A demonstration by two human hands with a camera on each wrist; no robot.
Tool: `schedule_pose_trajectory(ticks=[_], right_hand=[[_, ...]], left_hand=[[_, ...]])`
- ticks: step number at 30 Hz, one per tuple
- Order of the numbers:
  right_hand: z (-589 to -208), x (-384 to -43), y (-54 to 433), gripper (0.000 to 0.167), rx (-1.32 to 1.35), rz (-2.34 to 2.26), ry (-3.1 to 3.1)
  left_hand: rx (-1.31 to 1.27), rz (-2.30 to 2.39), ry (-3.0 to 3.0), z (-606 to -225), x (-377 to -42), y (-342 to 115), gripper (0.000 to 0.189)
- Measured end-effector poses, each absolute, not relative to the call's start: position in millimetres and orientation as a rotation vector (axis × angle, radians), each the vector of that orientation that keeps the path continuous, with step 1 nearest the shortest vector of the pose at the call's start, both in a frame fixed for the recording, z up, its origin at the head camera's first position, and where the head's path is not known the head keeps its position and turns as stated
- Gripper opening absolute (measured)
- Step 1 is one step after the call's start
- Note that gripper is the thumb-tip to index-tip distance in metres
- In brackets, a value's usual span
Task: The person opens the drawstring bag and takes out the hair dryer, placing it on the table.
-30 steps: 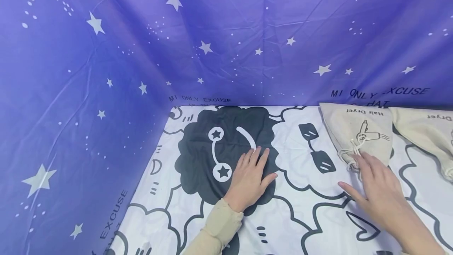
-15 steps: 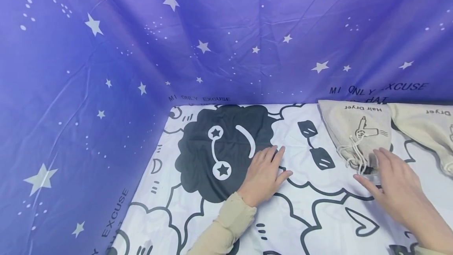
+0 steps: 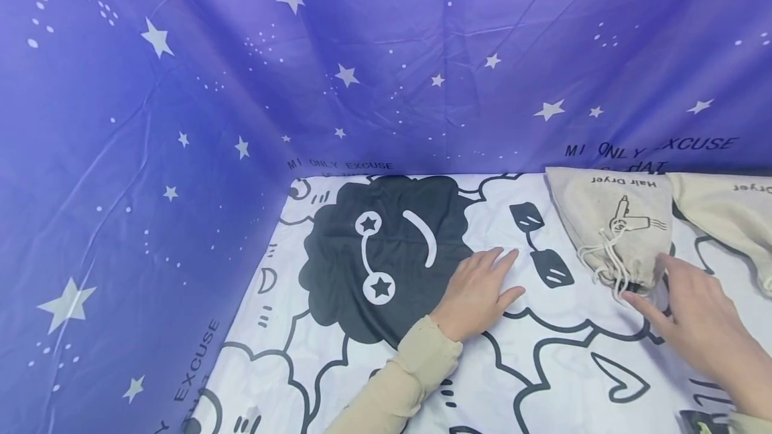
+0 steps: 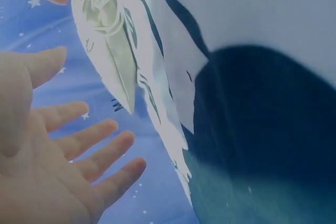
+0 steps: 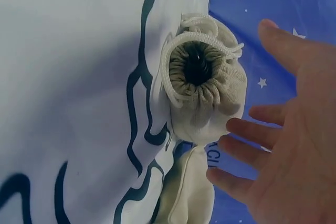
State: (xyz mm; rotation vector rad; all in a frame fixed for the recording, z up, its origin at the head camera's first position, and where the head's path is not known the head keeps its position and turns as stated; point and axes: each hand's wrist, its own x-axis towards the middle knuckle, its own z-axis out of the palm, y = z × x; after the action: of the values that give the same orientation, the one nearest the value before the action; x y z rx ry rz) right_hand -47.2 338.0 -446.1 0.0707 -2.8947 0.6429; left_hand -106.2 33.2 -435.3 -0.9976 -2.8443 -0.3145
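Observation:
A beige drawstring bag [image 3: 621, 196] printed "Hair Dryer" lies at the back right of the patterned cloth, its mouth towards me. White cords [image 3: 609, 253] trail over its gathered neck. Through the mouth, a black ridged thing [image 5: 197, 69] shows in the right wrist view; the rest of it is hidden in the bag. My right hand [image 3: 702, 317] is at the bag's right side near the mouth, fingers extended and thumb spread, gripping nothing. Left of the bag, my left hand [image 3: 476, 293] hovers over the cloth with fingers spread and holds nothing.
A second beige bag [image 3: 730, 213] lies just right of the first, cut off by the frame edge. Purple star-printed curtains [image 3: 392, 86] rise behind and at the left. A dark object [image 3: 702, 422] shows at the bottom right edge.
My right hand has drawn off the bag's cords towards the right, uncovering the dark mouth. The left hand has moved right, off the black printed face, towards the bag.

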Motion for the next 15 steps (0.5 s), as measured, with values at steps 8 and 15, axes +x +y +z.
schedule_pose_trajectory(ticks=[8, 15], right_hand=[[-449, -45, 346, 0.087, 0.05, 0.659, -2.899], [-452, -45, 355, 0.085, 0.03, 0.654, -2.917]], left_hand=[[-1.024, -0.301, -2.847, -434, -111, 47, 0.052], [-1.051, -0.291, -2.851, -435, -114, 62, 0.049]])
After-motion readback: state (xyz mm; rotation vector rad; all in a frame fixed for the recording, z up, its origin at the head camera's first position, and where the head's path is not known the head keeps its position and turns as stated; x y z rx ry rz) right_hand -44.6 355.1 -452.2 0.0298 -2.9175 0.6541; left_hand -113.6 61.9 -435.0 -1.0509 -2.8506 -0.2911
